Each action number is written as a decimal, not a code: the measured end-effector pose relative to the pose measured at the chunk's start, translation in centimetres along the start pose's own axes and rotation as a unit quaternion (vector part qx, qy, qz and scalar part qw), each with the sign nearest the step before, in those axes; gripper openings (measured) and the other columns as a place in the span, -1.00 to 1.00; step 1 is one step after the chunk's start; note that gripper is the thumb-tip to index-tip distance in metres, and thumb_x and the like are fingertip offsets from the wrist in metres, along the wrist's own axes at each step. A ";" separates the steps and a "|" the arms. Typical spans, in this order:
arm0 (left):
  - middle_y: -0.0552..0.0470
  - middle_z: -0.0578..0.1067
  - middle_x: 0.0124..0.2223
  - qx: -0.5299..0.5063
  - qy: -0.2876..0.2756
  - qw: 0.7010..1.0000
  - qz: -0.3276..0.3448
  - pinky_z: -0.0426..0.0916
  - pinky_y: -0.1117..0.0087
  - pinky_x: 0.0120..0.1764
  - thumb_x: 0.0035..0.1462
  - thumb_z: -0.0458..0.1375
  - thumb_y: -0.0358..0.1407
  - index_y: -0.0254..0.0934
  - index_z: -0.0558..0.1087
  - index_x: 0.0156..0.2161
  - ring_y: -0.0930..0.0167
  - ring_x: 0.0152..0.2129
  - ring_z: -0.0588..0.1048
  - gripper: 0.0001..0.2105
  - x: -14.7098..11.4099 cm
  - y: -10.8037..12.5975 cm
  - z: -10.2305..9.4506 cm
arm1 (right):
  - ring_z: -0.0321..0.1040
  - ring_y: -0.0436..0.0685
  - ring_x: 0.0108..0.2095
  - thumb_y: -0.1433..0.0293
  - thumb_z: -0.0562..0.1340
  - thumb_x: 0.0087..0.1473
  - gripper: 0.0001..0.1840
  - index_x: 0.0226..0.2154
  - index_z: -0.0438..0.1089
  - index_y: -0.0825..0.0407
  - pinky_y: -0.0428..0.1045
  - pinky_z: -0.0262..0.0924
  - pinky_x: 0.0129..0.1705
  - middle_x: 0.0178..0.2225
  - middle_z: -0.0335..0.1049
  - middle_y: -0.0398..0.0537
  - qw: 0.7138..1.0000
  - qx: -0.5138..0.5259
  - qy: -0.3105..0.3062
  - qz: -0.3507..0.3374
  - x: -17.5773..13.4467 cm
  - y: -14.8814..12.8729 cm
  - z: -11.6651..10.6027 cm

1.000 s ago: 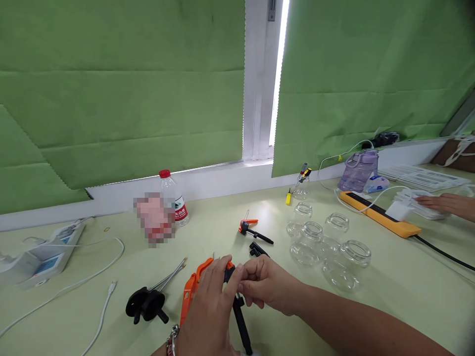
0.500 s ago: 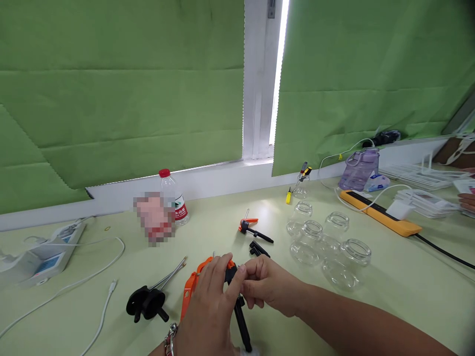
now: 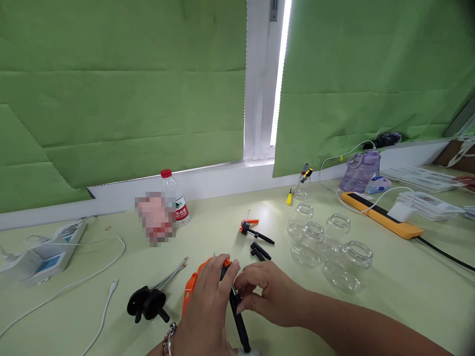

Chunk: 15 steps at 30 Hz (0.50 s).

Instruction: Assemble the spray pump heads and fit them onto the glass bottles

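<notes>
An orange and black tool (image 3: 232, 301) lies low on the pale green surface (image 3: 389, 296), gripped by both hands. The left hand (image 3: 208, 306) wraps its orange body; the right hand (image 3: 265, 294) pinches its black stem with curled fingers (image 3: 241, 296). Black parts (image 3: 146, 302) lie left, glass jars (image 3: 328, 249) right, a small orange clamp (image 3: 250, 228) beyond.

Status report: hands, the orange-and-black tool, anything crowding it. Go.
Left hand clasps orange-and-black tool. Right hand pinches its black stem. Black parts lie just beyond; glass jars stand clear to the right.
</notes>
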<state>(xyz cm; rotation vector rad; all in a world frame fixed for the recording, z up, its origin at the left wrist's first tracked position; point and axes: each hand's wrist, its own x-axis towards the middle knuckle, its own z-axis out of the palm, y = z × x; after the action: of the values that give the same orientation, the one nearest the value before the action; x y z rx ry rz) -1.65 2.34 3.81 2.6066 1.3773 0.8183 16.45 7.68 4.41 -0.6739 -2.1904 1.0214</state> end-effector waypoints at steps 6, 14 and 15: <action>-0.30 0.08 0.21 -0.005 0.007 1.000 0.006 0.15 -0.16 0.04 -0.35 0.32 -0.12 -0.14 -0.33 0.27 -0.10 0.15 0.08 0.15 -0.3 -0.4 0.3 | 0.30 0.01 -0.47 0.29 0.13 0.14 -0.77 -0.41 0.41 0.08 -0.10 0.13 -0.37 -0.49 0.44 -0.06 0.990 -0.123 -0.001 -0.063 -0.1 0.2 0.3; -0.26 0.12 0.20 -0.064 0.042 0.997 -0.017 0.14 -0.14 0.06 -0.36 0.33 -0.14 -0.11 -0.26 0.26 -0.07 0.13 0.16 0.12 -0.4 -0.1 -1.1 | 0.34 0.00 -0.47 0.35 0.10 0.14 -0.77 -0.34 0.46 0.05 -0.10 0.20 -0.35 -0.45 0.47 -0.07 0.997 -0.070 0.026 0.007 0.2 0.0 -0.9; -0.23 0.12 0.21 -0.086 0.052 0.994 -0.032 0.13 -0.13 0.07 -0.36 0.33 -0.14 -0.09 -0.24 0.27 -0.06 0.13 0.15 0.11 -0.5 0.1 -1.4 | 0.33 -0.01 -0.49 0.37 0.09 0.14 -0.77 -0.32 0.46 0.05 -0.10 0.21 -0.37 -0.45 0.46 -0.08 0.997 -0.056 0.050 0.025 0.3 0.3 -1.3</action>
<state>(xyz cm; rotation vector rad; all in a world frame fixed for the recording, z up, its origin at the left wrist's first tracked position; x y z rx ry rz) -2.53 1.68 4.84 2.4097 1.3418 1.0261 17.19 8.63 4.92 -0.8168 -2.1657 0.8761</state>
